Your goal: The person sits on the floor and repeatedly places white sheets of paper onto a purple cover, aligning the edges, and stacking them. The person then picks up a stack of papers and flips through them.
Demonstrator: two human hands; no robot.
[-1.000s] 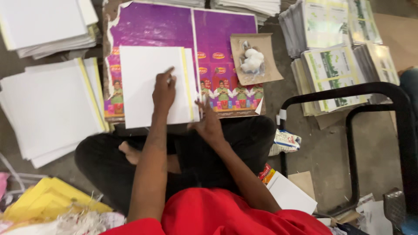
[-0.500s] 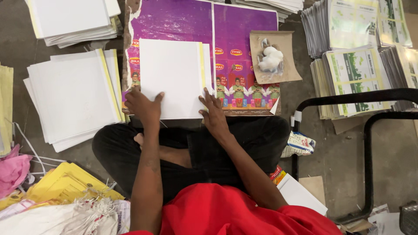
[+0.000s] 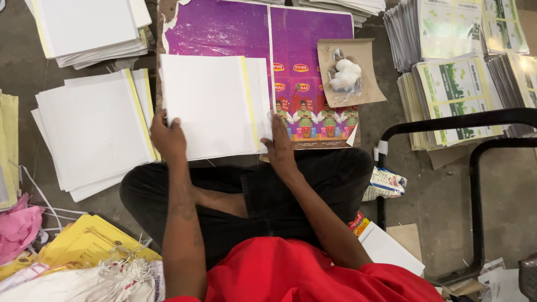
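Note:
I sit cross-legged on the floor over a purple printed sheet (image 3: 313,39). On it lies a stack of white sheets (image 3: 212,103) with a yellow strip near the right edge. My left hand (image 3: 166,137) grips the stack's lower left corner, fingers over the top sheet. At the lower right corner my right hand (image 3: 278,146) holds the stack's edge. Both hands are closed on the same stack.
More white sheet piles lie at the left (image 3: 95,131) and upper left (image 3: 89,28). A brown card with white lumps (image 3: 347,72) sits on the purple sheet. Printed green-and-white stacks (image 3: 458,78) are at right, behind a black metal frame (image 3: 475,168). Yellow paper (image 3: 84,246) lies lower left.
My left hand slid from the top of the stack down to its lower left corner. The right hand stayed at the lower right edge. The view shifted, moving the stack rightward in frame.

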